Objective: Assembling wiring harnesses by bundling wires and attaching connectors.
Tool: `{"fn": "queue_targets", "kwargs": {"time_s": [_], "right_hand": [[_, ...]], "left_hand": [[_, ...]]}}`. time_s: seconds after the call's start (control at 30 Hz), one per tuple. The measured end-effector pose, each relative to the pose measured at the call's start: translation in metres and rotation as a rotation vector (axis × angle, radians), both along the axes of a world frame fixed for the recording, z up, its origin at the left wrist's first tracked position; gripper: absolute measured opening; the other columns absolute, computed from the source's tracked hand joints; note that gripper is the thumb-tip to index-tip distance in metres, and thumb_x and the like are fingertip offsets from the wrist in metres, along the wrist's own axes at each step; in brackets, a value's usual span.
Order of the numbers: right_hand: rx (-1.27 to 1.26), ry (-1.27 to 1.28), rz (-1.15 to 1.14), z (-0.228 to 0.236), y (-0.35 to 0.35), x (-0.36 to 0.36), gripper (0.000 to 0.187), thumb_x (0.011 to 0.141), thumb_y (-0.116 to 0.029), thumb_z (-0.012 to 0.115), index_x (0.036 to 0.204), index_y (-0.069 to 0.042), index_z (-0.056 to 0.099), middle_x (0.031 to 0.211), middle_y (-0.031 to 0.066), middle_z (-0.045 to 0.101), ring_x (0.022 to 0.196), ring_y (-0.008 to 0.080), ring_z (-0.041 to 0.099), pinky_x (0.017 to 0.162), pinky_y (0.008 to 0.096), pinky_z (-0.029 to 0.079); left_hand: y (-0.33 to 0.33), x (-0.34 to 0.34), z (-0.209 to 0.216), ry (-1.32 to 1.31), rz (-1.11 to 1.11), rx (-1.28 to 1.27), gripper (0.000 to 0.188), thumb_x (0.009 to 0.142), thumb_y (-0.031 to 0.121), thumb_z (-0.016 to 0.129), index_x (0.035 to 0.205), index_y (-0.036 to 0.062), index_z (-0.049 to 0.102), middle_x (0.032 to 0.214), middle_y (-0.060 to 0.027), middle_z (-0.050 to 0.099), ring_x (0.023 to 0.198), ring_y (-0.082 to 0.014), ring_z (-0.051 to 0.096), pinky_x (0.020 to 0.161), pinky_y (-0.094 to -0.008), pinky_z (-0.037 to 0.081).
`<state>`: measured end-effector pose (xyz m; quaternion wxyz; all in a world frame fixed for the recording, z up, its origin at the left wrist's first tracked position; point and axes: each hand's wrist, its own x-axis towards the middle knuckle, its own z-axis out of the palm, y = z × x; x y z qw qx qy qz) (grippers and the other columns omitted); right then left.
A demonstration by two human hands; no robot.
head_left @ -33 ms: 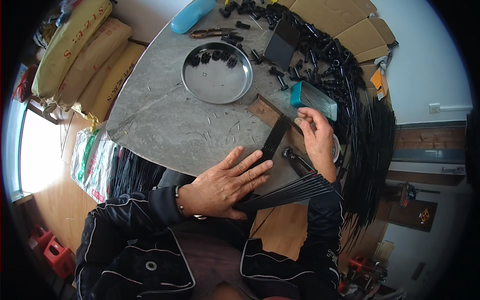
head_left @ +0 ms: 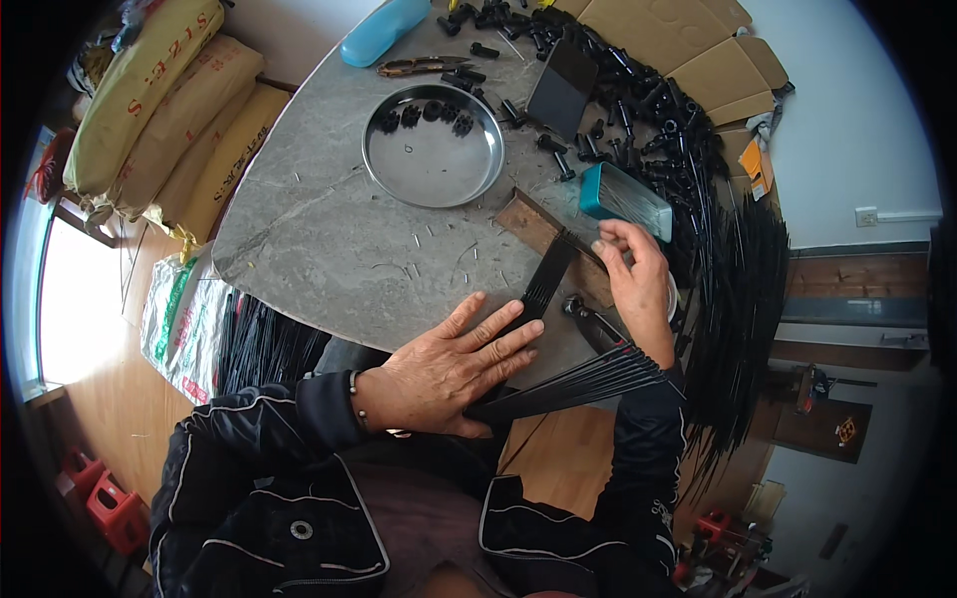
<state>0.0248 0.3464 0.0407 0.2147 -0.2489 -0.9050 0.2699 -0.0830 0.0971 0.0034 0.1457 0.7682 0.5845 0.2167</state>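
Observation:
My left hand point(head_left: 449, 364) lies flat with spread fingers on a row of thin black cables point(head_left: 548, 277). Their far ends rest against a rusty brown channel-shaped bar point(head_left: 530, 221) on the grey table, while the other ends fan out over my right sleeve. Above the bar's right end, my right hand point(head_left: 641, 289) has its thumb and fingertips drawn together; anything between them is too small to make out. Beside that hand is a pair of pliers point(head_left: 594, 324), partly covered. A teal-rimmed box point(head_left: 590, 189) stands just beyond the fingers.
A round steel tray point(head_left: 366, 159) holds several black toothed parts point(head_left: 411, 118). Farther back are scissors point(head_left: 424, 66), a blue case point(head_left: 387, 32) and a dark phone point(head_left: 561, 90). Black fittings point(head_left: 653, 110) heap along the right, with long black cables point(head_left: 738, 319) hanging over the edge.
My right hand has shifted slightly to the right and toward me, its fingertips still together. My left hand and the cables under it have stayed in place.

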Motion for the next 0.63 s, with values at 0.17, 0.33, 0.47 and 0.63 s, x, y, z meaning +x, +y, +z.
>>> {"fn": "queue_targets", "kwargs": {"time_s": [0.17,0.33,0.47,0.63], "right_hand": [[-0.005,-0.203,0.007,0.013,-0.001,0.013,0.011,0.083,-0.006,0.064,0.092,-0.002,0.067,0.085,0.0086,0.064,0.077,0.0232,0.061,0.071,0.0328,0.047],[0.082,-0.167,0.075,0.013,0.002,0.011,0.01,0.082,-0.004,0.063,0.09,-0.002,0.067,0.083,0.0095,0.064,0.078,0.0263,0.06,0.072,0.0346,0.046],[0.057,-0.203,0.075,0.016,0.002,0.006,0.01,0.081,-0.002,0.061,0.089,-0.001,0.067,0.084,0.0103,0.065,0.08,0.0269,0.061,0.073,0.0351,0.047],[-0.021,-0.329,0.068,0.028,0.0,0.003,0.013,0.081,-0.002,0.06,0.091,-0.001,0.067,0.087,0.0116,0.066,0.085,0.0273,0.064,0.076,0.0345,0.048]], "left_hand": [[0.0,0.0,0.004,0.027,-0.005,0.012,0.096,0.074,0.067,0.06,0.143,0.0052,0.037,0.155,-0.0146,0.02,0.145,-0.032,0.012,0.116,-0.0541,0.006],[0.001,0.001,0.004,0.034,-0.012,0.013,0.096,0.074,0.068,0.06,0.143,0.0054,0.038,0.155,-0.0146,0.02,0.145,-0.032,0.013,0.116,-0.0538,0.007],[0.001,0.001,0.004,0.04,-0.01,0.01,0.096,0.074,0.068,0.059,0.143,0.0058,0.038,0.155,-0.0144,0.02,0.145,-0.0319,0.013,0.116,-0.0538,0.007],[0.0,0.001,0.001,0.03,-0.01,0.009,0.095,0.075,0.069,0.059,0.144,0.006,0.037,0.155,-0.0137,0.02,0.145,-0.0328,0.013,0.117,-0.0535,0.006]]}}
